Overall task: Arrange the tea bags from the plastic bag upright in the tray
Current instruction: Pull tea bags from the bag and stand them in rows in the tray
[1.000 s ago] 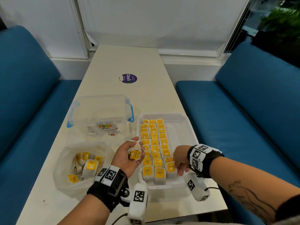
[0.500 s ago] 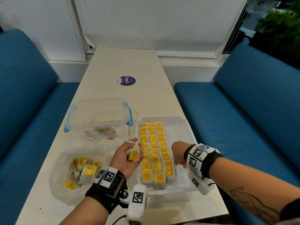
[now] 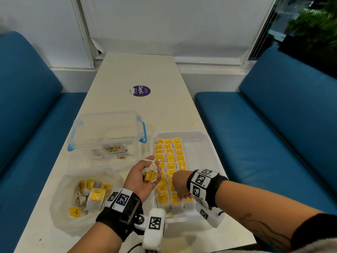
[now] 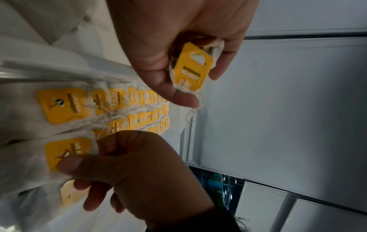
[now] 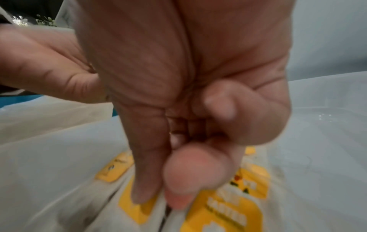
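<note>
The task looks well advanced but not finished. In the white tray, in front of and under the right hand, 3 rows of tea bags stand upright and close together, and they take only the left part of the tray. The part beyond the right hand, toward the right wall of the tray, holds no tea bags. To the left of the left hand the plastic bag lies open on the table with a small loose heap inside; the exact count cannot be read, so several bags are left to move.

The left hand is turned palm up, and its fingers curl round a small bunch of tea bags, at least 2, with thin strings hanging out. The right hand is lowered at the near end of the rows. Its thumb and fingertips come together on the top edge of the front tea bag, so it seems to pinch it and set it straight, though the blur makes the grip not fully sure.

Each tea bag is a soft pouch of white paper with a square yellow tag on its face, with dark print on it. They look light and easy to tip over.

A clear lidded box stands beyond the left hand.
</note>
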`<state>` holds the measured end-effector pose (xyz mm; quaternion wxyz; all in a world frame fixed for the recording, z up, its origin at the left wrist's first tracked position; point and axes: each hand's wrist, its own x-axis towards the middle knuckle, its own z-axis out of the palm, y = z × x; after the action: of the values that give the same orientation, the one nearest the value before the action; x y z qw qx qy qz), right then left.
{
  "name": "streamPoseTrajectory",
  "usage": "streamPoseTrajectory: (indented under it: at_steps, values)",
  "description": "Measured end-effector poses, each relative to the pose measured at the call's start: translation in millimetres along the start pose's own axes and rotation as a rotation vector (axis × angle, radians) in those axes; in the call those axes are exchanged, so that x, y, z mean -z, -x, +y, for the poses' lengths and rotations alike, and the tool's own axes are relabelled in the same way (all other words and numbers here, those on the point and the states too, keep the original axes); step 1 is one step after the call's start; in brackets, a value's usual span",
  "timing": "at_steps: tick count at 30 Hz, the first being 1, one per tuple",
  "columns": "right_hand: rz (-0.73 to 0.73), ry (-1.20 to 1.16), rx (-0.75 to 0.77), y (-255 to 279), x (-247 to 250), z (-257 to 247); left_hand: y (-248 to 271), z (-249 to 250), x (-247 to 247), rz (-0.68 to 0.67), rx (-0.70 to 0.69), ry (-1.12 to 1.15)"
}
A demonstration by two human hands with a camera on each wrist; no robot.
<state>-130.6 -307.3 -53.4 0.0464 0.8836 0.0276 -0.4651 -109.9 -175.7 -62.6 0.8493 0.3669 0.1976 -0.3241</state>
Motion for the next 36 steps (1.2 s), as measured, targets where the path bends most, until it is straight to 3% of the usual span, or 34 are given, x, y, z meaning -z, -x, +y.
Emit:
streamPoseTrajectory:
  at_steps: [6,13,19,21,25,28,32,36]
  values:
    - [0.045,-0.006,-0.053,-3,5,8,-1,-1,2,0.015,-0.01,-0.019]
    - [0.12,-0.358,-0.132,13,17,53,-4,1,4,0.007,-0.007,-0.029]
    - [0.005,-0.282,-0.007,30,1,49,-5,-2,-1,-0.064,0.043,-0.051]
    - [0.029,-0.222,0.007,28,-2,43,-4,-5,-5,-0.097,0.081,-0.073]
    - [0.139,-0.414,-0.019,29,5,50,-3,-7,-10,-0.143,0.141,-0.143]
    - [0.348,-0.683,-0.044,39,14,65,-4,-8,-14,-0.166,0.164,-0.144]
    - [0.654,-0.997,0.127,55,24,65,-7,-9,-19,-0.229,0.198,-0.124]
    - [0.704,-1.023,0.237,56,25,49,-8,-7,-27,-0.245,0.195,-0.194]
